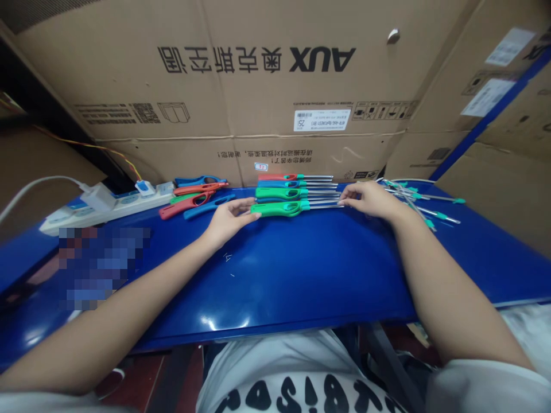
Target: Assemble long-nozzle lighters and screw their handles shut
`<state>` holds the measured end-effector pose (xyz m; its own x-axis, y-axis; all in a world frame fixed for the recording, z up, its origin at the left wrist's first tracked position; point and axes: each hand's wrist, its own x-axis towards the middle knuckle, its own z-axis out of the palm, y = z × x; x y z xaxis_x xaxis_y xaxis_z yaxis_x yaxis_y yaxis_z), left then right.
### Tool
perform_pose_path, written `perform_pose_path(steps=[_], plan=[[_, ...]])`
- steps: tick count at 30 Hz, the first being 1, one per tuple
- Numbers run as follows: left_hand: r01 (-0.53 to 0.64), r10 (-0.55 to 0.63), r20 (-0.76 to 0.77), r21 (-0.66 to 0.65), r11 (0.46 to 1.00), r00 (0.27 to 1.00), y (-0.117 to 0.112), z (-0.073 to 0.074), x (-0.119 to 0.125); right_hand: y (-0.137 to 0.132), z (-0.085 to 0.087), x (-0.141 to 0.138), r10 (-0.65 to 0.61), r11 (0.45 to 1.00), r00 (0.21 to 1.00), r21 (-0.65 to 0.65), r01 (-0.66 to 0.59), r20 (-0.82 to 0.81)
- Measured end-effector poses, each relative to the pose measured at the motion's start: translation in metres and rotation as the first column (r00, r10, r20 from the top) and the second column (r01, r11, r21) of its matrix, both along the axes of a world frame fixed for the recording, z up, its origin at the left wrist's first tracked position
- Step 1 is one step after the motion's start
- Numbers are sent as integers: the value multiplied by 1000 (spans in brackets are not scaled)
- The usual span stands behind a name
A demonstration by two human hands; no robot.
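On the blue table (301, 275) lies a row of assembled long lighters with metal tubes: red, blue and green handles (282, 186). The nearest is a green lighter (279, 209). My left hand (228, 221) pinches the handle end of that green lighter. My right hand (372, 199) has its fingertips closed on the tip of its metal tube (327, 206). Both hands rest on the table.
Loose handle shells in blue, red and green (198, 198) lie at the left, by a white power strip (103, 207). Metal tubes with teal ends (419, 206) lie at the right. Cardboard boxes (258, 86) wall off the back.
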<state>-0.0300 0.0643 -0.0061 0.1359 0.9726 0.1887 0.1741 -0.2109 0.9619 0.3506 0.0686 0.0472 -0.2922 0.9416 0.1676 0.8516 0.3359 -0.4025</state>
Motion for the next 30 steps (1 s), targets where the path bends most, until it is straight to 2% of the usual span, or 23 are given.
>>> perform_pose_path(steps=[3, 7, 21, 30], plan=[[17, -15, 61, -37, 999, 998, 2, -2, 0, 2, -1, 0, -7, 1000, 1000, 5, 7, -5], [18, -17, 94, -7, 1000, 995, 6, -7, -1, 4, -5, 1, -15, 1000, 1000, -5, 15, 5], [-19, 18, 22, 30, 999, 1000, 10, -14, -2, 13, -19, 7, -45, 997, 996, -59, 41, -74], [12, -12, 8, 19, 1000, 1000, 4, -11, 0, 16, -24, 12, -40, 994, 995, -109, 30, -91]])
